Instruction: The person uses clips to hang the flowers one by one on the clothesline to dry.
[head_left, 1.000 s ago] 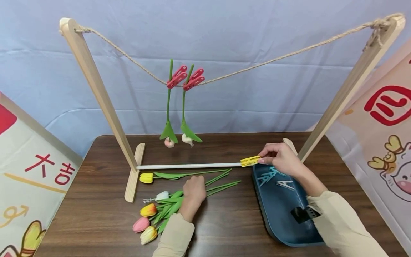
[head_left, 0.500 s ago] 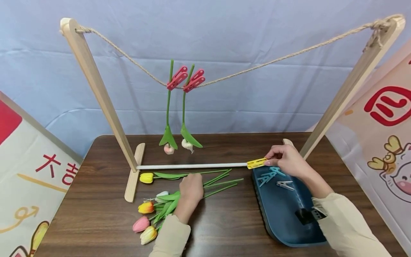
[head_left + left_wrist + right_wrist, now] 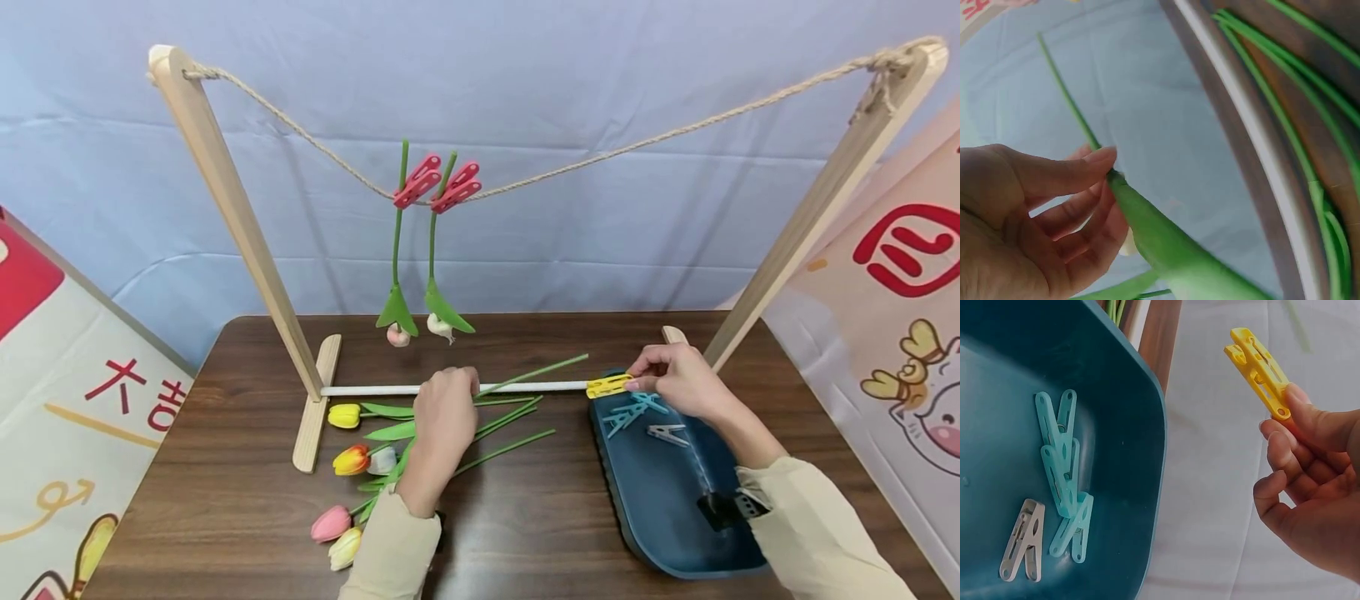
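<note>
My left hand [image 3: 446, 412] pinches the green stem [image 3: 1066, 94] of an artificial tulip between thumb and fingers, just above its leaf [image 3: 1172, 231]. The stem's free end slants up over the white bar; its bloom appears to be the orange-red tulip [image 3: 351, 460]. My right hand [image 3: 678, 379] holds a yellow clothespin [image 3: 1259, 372] by one end, above the far edge of the blue tray [image 3: 637, 533]. White [image 3: 382, 461], pink [image 3: 331, 524] and pale yellow [image 3: 346, 549] tulips lie around my left forearm, and a yellow tulip [image 3: 344, 416] lies beside the bar.
A wooden frame [image 3: 232, 208] carries a sagging rope [image 3: 622, 150], where two red clothespins [image 3: 417, 182] hold two tulips upside down. A white bar [image 3: 367, 391] runs low between the posts. Turquoise clothespins [image 3: 1063, 481] and a grey one [image 3: 1022, 540] lie in the tray.
My left hand has moved up and away from the other tulips, raising the stem and shifting the orange-red bloom. My right hand has drifted slightly right with the yellow clothespin.
</note>
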Demonstrator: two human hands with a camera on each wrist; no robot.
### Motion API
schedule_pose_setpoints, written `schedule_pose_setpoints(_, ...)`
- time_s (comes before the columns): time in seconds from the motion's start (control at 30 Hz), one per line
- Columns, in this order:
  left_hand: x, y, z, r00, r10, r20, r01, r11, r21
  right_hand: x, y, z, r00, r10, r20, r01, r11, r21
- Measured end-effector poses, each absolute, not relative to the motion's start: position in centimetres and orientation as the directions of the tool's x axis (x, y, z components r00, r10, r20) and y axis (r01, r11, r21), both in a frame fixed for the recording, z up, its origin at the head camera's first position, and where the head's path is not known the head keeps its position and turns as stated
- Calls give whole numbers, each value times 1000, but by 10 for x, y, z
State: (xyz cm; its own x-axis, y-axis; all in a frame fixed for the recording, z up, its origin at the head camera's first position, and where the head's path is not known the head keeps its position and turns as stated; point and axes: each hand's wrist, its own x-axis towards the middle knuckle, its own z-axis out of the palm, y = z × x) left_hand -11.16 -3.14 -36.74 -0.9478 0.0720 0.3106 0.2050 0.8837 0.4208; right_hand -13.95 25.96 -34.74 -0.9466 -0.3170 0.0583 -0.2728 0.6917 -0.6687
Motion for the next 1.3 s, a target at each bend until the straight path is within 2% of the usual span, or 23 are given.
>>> schedule_pose_setpoints(0.3,-123,-23,-332,-925,49,376,249,826,505,-140,259,-349,-942,-328,69,-285,672,-683)
schedule_pose_setpoints(0.67,-132,-19,-302,-824,2,566,364,768,527,-140,259,-345,-942,-328,64,-285,686,-669)
schedule_pose_setpoints(0.97,-139,-26,-286,-825,-96,557,353,682,640,-142,258,-341,-941,-331,76,-298,697,-652)
schedule_pose_setpoints(1.3,-144,-29,-288,-836,-115,537,341,657,672,-149,245,-328,-920,-366,140,-373,708,-600)
